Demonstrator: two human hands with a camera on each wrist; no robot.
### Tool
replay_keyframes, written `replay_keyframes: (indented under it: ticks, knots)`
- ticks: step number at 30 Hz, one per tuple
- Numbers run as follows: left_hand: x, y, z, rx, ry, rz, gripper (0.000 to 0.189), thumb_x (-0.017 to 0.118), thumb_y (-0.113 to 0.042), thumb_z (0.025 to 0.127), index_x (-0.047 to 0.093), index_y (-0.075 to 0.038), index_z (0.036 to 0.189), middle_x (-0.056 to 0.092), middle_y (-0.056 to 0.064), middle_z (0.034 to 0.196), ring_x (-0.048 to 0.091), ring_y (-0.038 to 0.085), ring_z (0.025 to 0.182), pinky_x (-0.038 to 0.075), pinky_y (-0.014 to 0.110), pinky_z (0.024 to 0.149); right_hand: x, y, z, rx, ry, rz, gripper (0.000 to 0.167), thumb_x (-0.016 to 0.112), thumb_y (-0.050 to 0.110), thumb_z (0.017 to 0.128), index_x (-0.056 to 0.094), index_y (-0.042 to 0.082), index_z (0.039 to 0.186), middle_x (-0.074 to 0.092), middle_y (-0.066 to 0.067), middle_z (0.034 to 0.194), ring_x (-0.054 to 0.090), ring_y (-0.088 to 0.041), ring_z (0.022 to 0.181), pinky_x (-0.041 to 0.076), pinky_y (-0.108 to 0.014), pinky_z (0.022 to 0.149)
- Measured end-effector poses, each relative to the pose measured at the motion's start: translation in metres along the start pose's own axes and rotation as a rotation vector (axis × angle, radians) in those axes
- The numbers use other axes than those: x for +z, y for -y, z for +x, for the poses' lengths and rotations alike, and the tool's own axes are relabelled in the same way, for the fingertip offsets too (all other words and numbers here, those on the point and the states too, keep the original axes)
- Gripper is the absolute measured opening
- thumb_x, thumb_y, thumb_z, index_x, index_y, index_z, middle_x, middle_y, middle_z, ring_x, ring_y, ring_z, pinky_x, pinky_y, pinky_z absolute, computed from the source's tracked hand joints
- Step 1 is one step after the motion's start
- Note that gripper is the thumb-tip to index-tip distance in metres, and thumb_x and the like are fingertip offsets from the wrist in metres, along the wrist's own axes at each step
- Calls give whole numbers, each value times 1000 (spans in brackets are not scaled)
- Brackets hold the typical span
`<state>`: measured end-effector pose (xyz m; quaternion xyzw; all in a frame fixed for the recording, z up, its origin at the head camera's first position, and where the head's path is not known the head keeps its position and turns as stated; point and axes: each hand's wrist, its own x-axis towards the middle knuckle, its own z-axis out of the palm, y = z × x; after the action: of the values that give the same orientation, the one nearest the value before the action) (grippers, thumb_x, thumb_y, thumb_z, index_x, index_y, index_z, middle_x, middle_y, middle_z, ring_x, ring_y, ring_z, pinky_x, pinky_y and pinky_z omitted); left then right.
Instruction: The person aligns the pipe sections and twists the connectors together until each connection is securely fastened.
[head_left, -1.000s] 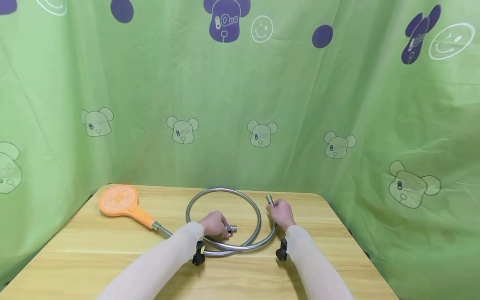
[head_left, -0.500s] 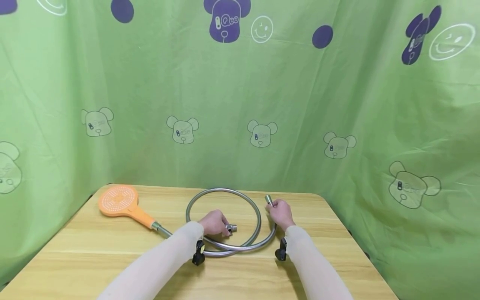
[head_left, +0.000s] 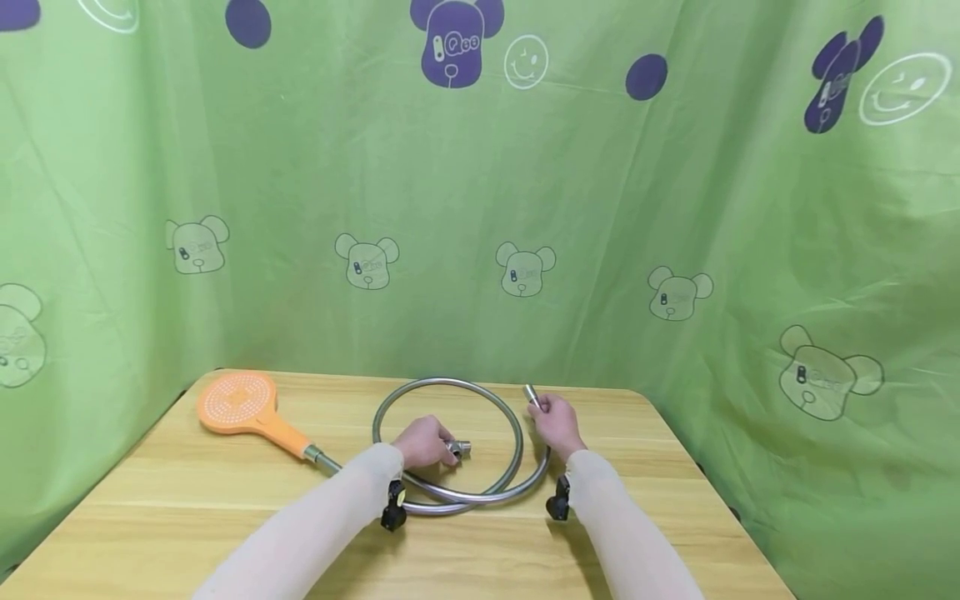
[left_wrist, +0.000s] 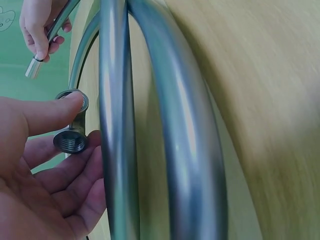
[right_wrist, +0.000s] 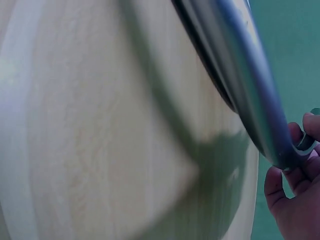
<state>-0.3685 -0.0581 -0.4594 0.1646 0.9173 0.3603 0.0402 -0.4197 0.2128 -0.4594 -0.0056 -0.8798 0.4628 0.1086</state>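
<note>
My left hand [head_left: 423,441] pinches a small chrome pipe fitting [head_left: 460,448] inside the loop of a metal shower hose [head_left: 517,433]. The left wrist view shows the thumb on top of this fitting [left_wrist: 71,140] and a threaded opening facing the camera. My right hand [head_left: 558,423] grips the hose near its free end, whose metal connector [head_left: 530,393] points up and slightly left. In the right wrist view the fingers [right_wrist: 274,187] curl beneath the bent hose [right_wrist: 260,105]. The hose's other end joins an orange shower head [head_left: 238,402], lying at the table's far left.
The wood-grain table [head_left: 480,558] carries the looped hose, which crosses itself in front of the left hand. Green curtains [head_left: 450,183] with bear prints hang close behind the table and at both sides.
Both hands have shifted slightly up and left, each keeping its hold. The hose connector now leans further left, and the fitting has turned a little in the left fingers.
</note>
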Motion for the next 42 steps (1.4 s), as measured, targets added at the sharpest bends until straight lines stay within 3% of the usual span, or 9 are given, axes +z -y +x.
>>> replay_keyframes:
  ticks: [6, 11, 19, 27, 33, 38, 42]
  knots:
    - [-9, 1, -2, -19, -17, -21, 30, 83, -16, 77, 77, -6, 104, 76, 8, 103, 64, 20, 92, 53, 45, 93, 1, 7, 0, -31, 7, 14, 17, 61, 11, 98, 64, -1, 110, 62, -13, 92, 57, -20, 80, 51, -27, 67]
    - [-19, -1, -6, -25, -24, -55, 21, 82, -17, 80, 79, -11, 100, 76, 1, 94, 60, 16, 84, 51, 38, 84, 2, 10, 0, -54, 18, 2, 25, 61, 12, 98, 63, -2, 118, 66, -16, 99, 63, -24, 88, 55, -31, 74]
    - [-31, -2, -6, -15, -64, -101, 21, 81, -15, 80, 79, -11, 100, 76, 2, 94, 60, 15, 78, 49, 29, 71, 3, 18, 4, -115, 31, -47, 25, 61, 12, 98, 65, -1, 119, 68, -16, 98, 64, -24, 88, 52, -29, 70]
    - [-37, -3, -7, -7, -103, -104, 18, 80, -13, 81, 79, -11, 99, 77, 1, 92, 61, 13, 81, 50, 31, 77, 4, 28, 6, -147, 84, -21, 21, 60, 11, 99, 65, 0, 117, 68, -21, 105, 65, -33, 98, 54, -36, 80]
    - [-41, -2, -5, -21, -123, -95, 18, 80, -16, 82, 79, -14, 100, 78, 0, 94, 62, 13, 80, 50, 32, 78, 5, 34, 2, -153, 126, -18, 20, 58, 10, 100, 65, 2, 116, 67, -23, 109, 64, -30, 99, 54, -40, 85]
    - [-45, 1, -4, -25, -155, -48, 20, 81, -20, 82, 80, -19, 101, 78, -2, 98, 61, 12, 81, 50, 35, 81, 9, 41, 0, -171, 139, -8, 23, 57, 10, 100, 64, 2, 121, 66, -19, 106, 63, -36, 103, 53, -39, 85]
    - [-48, 4, -1, -34, -159, -70, 21, 80, -20, 82, 79, -18, 104, 78, 0, 101, 62, 13, 83, 50, 37, 85, 12, 47, -1, -192, 161, 1, 24, 56, 8, 101, 64, 2, 123, 65, -21, 106, 61, -37, 100, 52, -35, 80]
